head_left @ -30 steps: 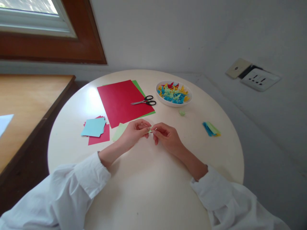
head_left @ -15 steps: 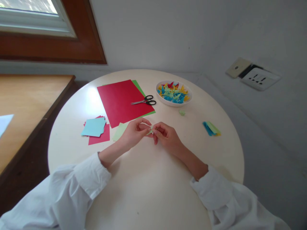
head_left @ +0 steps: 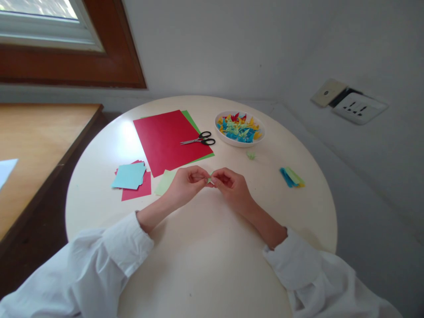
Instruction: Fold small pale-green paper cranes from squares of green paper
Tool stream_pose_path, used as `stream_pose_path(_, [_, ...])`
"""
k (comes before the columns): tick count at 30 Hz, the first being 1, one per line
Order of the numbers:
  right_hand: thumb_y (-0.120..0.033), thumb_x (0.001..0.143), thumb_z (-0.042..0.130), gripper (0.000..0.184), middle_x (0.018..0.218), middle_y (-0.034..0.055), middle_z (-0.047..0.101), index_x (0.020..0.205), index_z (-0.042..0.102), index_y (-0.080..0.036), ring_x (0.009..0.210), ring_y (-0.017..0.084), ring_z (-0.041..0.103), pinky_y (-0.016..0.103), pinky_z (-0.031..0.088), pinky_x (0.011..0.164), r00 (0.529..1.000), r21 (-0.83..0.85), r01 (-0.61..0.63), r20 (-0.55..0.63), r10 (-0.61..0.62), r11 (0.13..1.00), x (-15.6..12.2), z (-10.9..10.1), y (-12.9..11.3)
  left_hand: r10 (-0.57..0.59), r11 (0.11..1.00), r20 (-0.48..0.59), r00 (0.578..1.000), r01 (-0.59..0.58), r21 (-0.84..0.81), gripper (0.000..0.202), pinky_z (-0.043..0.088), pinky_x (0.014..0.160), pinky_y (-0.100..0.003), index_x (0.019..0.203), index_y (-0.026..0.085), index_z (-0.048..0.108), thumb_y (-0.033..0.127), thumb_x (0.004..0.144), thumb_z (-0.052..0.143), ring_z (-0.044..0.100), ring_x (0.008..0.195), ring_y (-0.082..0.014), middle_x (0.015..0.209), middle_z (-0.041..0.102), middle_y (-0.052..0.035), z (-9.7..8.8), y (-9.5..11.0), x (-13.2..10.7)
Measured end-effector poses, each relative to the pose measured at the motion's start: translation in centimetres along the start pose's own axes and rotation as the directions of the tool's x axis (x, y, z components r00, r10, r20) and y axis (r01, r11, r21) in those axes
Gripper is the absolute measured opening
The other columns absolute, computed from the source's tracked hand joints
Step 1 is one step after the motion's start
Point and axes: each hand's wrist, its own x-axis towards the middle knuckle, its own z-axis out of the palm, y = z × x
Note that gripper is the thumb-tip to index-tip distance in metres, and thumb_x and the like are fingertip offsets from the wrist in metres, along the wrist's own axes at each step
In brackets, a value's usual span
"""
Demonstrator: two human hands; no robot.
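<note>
My left hand (head_left: 187,183) and my right hand (head_left: 232,185) meet over the middle of the round white table (head_left: 198,247). Both pinch a tiny light green folded paper piece (head_left: 210,179) between thumbs and fingertips, just above the tabletop. Most of the piece is hidden by my fingers. A light green paper square (head_left: 164,181) lies flat just left of my left hand.
A big red sheet (head_left: 167,139) lies over a green one, with black-handled scissors (head_left: 200,140) on its right edge. A white bowl (head_left: 240,128) holds several coloured folded papers. A small green folded piece (head_left: 251,155), blue and red squares (head_left: 130,176), coloured strips (head_left: 291,177).
My fingertips have closed in tighter on the green piece and both hands have shifted slightly, the right thumb now curled over it. Nothing else on the table moved.
</note>
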Motion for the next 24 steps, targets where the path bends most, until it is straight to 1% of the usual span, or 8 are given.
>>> stream_pose_path(4, [-0.028,0.075,0.060,0.009,0.068,0.0013,0.061,0.071,0.058,-0.019,0.063,0.015,0.059,0.029,0.049,0.062,1.000,-0.016,-0.007,-0.014,0.007,1.000,-0.05,0.05,0.20,-0.012,0.999,-0.016,1.000,0.013,0.043,0.008,0.049,0.062,-0.026,0.069,0.015,0.064,0.022,0.066,0.066,0.065,0.070,-0.0177,0.069,0.067,-0.0035,0.11,0.03,-0.13])
stream_pose_path(7, [-0.027,0.075,0.059,0.009,0.068,0.0019,0.062,0.072,0.058,-0.019,0.064,0.016,0.060,0.031,0.051,0.064,1.000,-0.021,0.002,-0.028,-0.002,1.000,-0.10,0.11,0.24,0.001,0.999,-0.028,1.000,0.000,0.041,0.009,0.049,0.062,-0.025,0.068,0.016,0.064,0.022,0.064,0.068,0.065,0.070,-0.0175,0.070,0.068,-0.0036,0.15,-0.08,-0.09])
stream_pose_path(11, [-0.026,0.075,0.058,0.008,0.068,0.0022,0.063,0.071,0.059,-0.019,0.063,0.015,0.059,0.029,0.050,0.062,0.998,-0.068,0.029,-0.057,-0.033,0.997,-0.18,0.15,0.05,0.007,1.000,-0.020,1.000,-0.007,0.017,0.008,0.050,0.065,-0.026,0.068,0.016,0.065,0.023,0.065,0.068,0.065,0.071,-0.0173,0.072,0.068,-0.0037,0.15,-0.16,-0.01])
stream_pose_path(15, [-0.024,0.075,0.057,0.006,0.069,0.0019,0.065,0.071,0.059,-0.019,0.062,0.015,0.058,0.027,0.047,0.058,0.995,-0.100,0.064,-0.074,-0.071,0.993,-0.20,0.18,-0.16,0.009,1.000,-0.016,1.000,-0.009,-0.006,0.009,0.050,0.063,-0.025,0.069,0.016,0.065,0.024,0.066,0.068,0.066,0.070,-0.0171,0.070,0.068,-0.0031,0.20,-0.12,-0.04])
stream_pose_path(19, [-0.024,0.074,0.058,0.006,0.070,0.0018,0.064,0.071,0.060,-0.019,0.063,0.015,0.057,0.028,0.046,0.059,0.995,-0.090,0.062,-0.076,-0.069,0.994,-0.21,0.21,-0.30,0.009,1.000,-0.028,1.000,-0.010,-0.026,0.011,0.050,0.063,-0.025,0.069,0.016,0.065,0.025,0.065,0.070,0.065,0.069,-0.0164,0.069,0.068,-0.0023,0.25,-0.12,-0.14])
stream_pose_path(24, [-0.025,0.074,0.059,0.006,0.070,0.0017,0.062,0.072,0.058,-0.020,0.063,0.014,0.056,0.028,0.046,0.059,0.997,-0.038,0.029,-0.077,-0.032,0.999,-0.26,0.29,-0.55,0.012,0.999,-0.044,0.999,-0.014,-0.029,0.013,0.049,0.062,-0.024,0.069,0.015,0.064,0.026,0.064,0.071,0.064,0.067,-0.0151,0.068,0.067,-0.0018,0.25,0.00,-0.16])
